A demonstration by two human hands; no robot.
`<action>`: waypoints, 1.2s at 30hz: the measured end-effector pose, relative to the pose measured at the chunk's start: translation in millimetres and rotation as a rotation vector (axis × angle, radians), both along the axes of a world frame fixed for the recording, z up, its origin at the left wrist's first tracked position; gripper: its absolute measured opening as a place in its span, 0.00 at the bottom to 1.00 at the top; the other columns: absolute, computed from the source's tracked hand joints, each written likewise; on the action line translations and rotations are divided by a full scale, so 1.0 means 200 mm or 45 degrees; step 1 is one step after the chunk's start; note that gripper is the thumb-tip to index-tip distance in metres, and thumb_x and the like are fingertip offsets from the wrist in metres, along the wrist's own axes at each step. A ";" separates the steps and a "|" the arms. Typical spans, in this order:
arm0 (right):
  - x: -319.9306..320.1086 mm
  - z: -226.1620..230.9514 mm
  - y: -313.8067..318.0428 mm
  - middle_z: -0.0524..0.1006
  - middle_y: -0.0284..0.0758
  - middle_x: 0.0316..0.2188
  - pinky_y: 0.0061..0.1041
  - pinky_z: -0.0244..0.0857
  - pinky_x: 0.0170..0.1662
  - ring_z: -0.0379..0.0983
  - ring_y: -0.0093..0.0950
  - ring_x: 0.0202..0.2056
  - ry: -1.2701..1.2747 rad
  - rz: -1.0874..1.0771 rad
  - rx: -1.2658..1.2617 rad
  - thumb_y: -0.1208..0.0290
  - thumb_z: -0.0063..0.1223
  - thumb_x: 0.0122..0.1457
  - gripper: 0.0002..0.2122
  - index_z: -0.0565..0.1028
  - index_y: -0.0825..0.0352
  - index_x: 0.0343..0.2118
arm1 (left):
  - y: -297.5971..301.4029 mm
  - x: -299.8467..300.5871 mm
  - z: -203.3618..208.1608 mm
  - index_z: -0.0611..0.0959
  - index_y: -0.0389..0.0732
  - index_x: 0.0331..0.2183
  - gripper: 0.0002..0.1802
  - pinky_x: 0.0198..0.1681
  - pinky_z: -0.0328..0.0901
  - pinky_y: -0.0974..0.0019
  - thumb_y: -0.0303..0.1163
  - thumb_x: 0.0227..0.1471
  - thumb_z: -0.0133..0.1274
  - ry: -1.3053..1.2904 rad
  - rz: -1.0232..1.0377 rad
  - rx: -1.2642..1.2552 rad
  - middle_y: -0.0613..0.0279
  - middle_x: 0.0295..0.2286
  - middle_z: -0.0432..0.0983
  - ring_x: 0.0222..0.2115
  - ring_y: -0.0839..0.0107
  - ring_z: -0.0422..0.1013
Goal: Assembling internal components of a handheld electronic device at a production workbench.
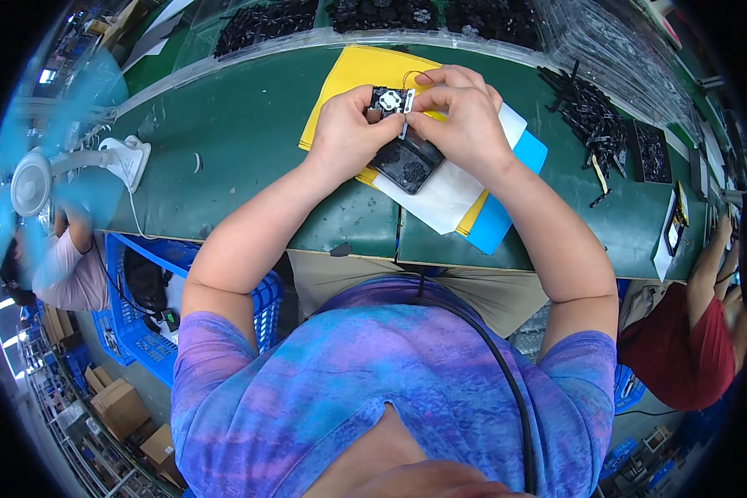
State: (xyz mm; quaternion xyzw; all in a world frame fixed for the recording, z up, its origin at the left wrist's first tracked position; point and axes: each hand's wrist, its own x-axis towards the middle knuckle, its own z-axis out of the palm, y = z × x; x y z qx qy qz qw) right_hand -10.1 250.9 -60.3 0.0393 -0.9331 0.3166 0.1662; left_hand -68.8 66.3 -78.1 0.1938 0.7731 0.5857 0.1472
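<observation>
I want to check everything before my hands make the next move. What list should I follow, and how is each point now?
1. Small board held by the left hand: ok, gripped at its left side.
2. Right hand in place: ok, fingertips at the board's right edge.
3. Thin wire free of the fingers: cannot tell; it loops close to the right hand.
4. Black case fastened to the board: cannot tell; the join is hidden.
5. Fan away from the hands: ok, at the table's left end.
6. Pile of black parts apart from the hands: ok, to their right.
</observation>
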 end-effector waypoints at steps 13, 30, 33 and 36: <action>0.08 0.29 -0.02 0.80 0.41 0.26 0.29 0.72 0.36 0.79 0.34 0.30 -0.308 0.161 -0.208 0.49 0.71 0.46 0.25 0.81 0.71 0.32 | 0.01 0.11 0.11 0.84 0.43 0.29 0.08 0.34 0.70 0.59 0.24 0.40 0.64 1.250 -0.112 -0.136 0.62 0.26 0.74 0.30 0.60 0.73; 0.31 0.27 0.03 0.82 0.39 0.34 0.29 0.75 0.39 0.81 0.33 0.32 -0.299 0.108 -0.066 0.67 0.71 0.46 0.17 0.83 0.69 0.38 | -0.08 0.04 0.24 0.80 0.41 0.47 0.38 0.49 0.67 0.56 0.34 0.28 0.74 1.058 -0.663 -0.072 0.58 0.42 0.75 0.45 0.56 0.71; 0.35 0.20 0.07 0.82 0.40 0.40 0.30 0.75 0.42 0.81 0.33 0.36 -0.188 0.157 -0.212 0.72 0.70 0.47 0.15 0.83 0.68 0.39 | -0.17 -0.05 0.22 0.75 0.40 0.54 0.50 0.59 0.63 0.54 0.35 0.24 0.77 0.917 -0.808 -0.268 0.56 0.49 0.73 0.53 0.53 0.67; 0.40 0.13 0.09 0.81 0.39 0.45 0.28 0.75 0.45 0.79 0.33 0.43 -0.136 0.246 -0.114 0.75 0.69 0.47 0.14 0.84 0.65 0.40 | -0.16 -0.05 0.19 0.75 0.40 0.53 0.47 0.58 0.64 0.55 0.29 0.26 0.75 0.833 -0.863 -0.294 0.56 0.50 0.73 0.53 0.52 0.68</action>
